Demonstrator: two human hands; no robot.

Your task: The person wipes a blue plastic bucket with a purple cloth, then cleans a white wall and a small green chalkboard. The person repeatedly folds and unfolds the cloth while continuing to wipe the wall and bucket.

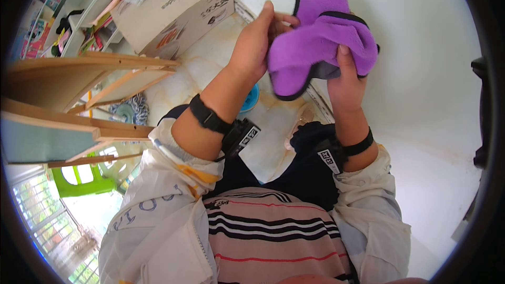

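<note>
A purple plush cloth (311, 43) with black edging hangs folded before me, against a white wall. A grey face shows along its lower fold. My right hand (349, 77) grips it from below, the thumb pressed on the purple side. At the cloth's left edge, my left hand (256, 39) has its thumb raised and its fingers apart from the thumb. Those fingertips reach the cloth's edge, and part of them is hidden behind it. The cloth's left flap looks blurred.
A cardboard box (185, 19) topped with doll-like items stands at upper left, by a white shelf (81, 27). Wooden frames (118, 63) jut in from the left, with a mop (136, 108) behind. A blue plastic container (250, 98) sits on the marbled floor (260, 154). The white wall (418, 86) borders the right.
</note>
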